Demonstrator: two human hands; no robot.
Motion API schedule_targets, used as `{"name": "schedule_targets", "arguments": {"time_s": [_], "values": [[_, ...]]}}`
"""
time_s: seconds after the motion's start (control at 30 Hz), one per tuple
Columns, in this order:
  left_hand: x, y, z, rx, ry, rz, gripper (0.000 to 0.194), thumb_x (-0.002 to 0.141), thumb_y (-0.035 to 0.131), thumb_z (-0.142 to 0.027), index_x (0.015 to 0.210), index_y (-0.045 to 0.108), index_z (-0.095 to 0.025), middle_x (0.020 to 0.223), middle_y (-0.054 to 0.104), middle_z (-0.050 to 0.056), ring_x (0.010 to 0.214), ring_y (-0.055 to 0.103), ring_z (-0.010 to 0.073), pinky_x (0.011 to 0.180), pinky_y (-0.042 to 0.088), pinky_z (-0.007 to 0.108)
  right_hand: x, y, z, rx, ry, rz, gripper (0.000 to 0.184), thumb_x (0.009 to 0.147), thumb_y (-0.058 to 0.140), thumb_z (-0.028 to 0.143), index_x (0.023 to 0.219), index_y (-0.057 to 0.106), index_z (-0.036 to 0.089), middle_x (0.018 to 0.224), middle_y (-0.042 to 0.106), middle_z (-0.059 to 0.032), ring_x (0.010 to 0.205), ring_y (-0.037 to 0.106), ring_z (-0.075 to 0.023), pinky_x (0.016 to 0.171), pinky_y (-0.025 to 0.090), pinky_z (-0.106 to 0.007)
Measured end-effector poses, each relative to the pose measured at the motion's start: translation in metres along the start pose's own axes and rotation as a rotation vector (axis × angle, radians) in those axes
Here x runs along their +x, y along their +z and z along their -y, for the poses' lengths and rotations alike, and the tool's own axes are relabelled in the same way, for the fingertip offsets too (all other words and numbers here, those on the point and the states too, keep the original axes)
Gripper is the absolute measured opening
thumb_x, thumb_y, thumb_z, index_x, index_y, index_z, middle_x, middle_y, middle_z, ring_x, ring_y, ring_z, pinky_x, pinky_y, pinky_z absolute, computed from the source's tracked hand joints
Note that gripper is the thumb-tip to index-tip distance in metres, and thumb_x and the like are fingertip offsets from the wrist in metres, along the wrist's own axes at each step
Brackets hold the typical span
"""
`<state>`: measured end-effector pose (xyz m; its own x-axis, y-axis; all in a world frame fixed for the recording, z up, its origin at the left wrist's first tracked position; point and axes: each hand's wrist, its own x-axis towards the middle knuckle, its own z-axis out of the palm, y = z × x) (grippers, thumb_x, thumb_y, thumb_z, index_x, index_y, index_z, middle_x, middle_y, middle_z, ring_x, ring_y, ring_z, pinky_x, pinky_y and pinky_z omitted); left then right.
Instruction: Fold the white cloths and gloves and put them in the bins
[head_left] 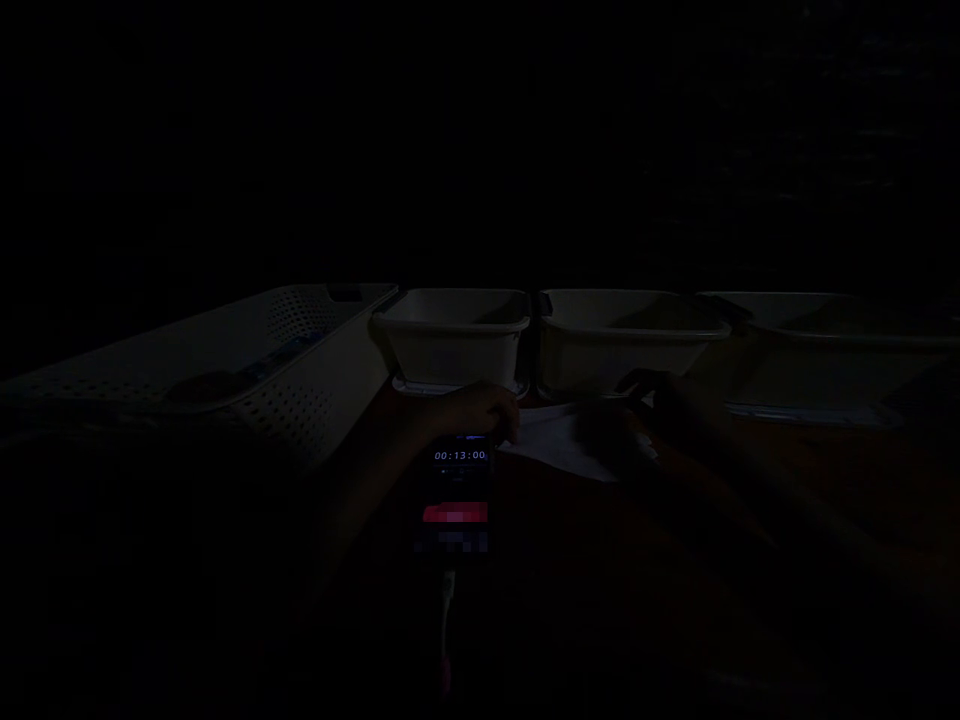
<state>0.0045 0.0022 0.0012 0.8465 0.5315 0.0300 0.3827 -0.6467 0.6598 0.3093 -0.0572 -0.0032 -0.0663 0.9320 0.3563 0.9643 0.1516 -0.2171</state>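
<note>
The picture is very dark. A pale, thin sheet (551,437), paper or cloth I cannot tell, lies between my hands. My left hand (480,408) is closed, its curled fingers on the sheet's left edge. At the far right edge of the same sheet, my right hand (656,388) has its fingers bent in a pinch; deep shadow hides part of the grip. A shadow falls across the sheet's middle. Just below my left wrist lies a phone (459,480) with a lit timer reading 00:13:00.
Behind my hands stand a pale tub (454,350), a second tub (622,355) and a third tub (817,370) in a row. On the left is a large perforated basket (352,350) with dark things inside. A cable (445,615) runs from the phone toward me across the dark reddish tabletop (570,560).
</note>
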Motion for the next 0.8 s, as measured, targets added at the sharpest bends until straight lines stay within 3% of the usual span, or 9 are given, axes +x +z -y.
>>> {"name": "schedule_targets", "arguments": {"time_s": [0.2, 0.57, 0.8], "values": [[-0.001, 0.0, -0.003, 0.0, -0.012, 0.012, 0.037, 0.062, 0.037, 0.008, 0.078, 0.066, -0.009, 0.082, 0.065, 0.005, 0.064, 0.059, 0.0069, 0.06, 0.044, 0.017, 0.0, 0.001, 0.001, -0.013, -0.035, 0.048, 0.027, 0.078, 0.045, 0.026, 0.097, 0.065, 0.026, 0.092, 0.068, -0.0035, 0.074, 0.063, -0.0178, 0.056, 0.04, -0.024], [-0.002, -0.001, -0.001, 0.006, 0.005, 0.019, 0.034, 0.064, 0.04, 0.004, 0.08, 0.067, -0.01, 0.083, 0.066, 0.005, 0.067, 0.059, 0.0077, 0.061, 0.044, 0.016, 0.0, 0.01, 0.007, 0.081, -0.074, 0.208, 0.026, 0.072, 0.051, 0.021, 0.095, 0.064, 0.022, 0.087, 0.067, -0.0041, 0.068, 0.061, -0.0138, 0.053, 0.039, -0.019], [-0.002, 0.0, -0.004, 0.011, 0.016, 0.012, 0.037, 0.062, 0.038, 0.006, 0.078, 0.067, -0.01, 0.079, 0.065, 0.004, 0.065, 0.058, 0.0068, 0.06, 0.043, 0.015, -0.002, 0.015, 0.024, 0.103, -0.043, 0.229, 0.023, 0.078, 0.047, 0.023, 0.093, 0.064, 0.019, 0.094, 0.067, -0.0081, 0.078, 0.061, -0.0165, 0.062, 0.041, -0.022]]}}
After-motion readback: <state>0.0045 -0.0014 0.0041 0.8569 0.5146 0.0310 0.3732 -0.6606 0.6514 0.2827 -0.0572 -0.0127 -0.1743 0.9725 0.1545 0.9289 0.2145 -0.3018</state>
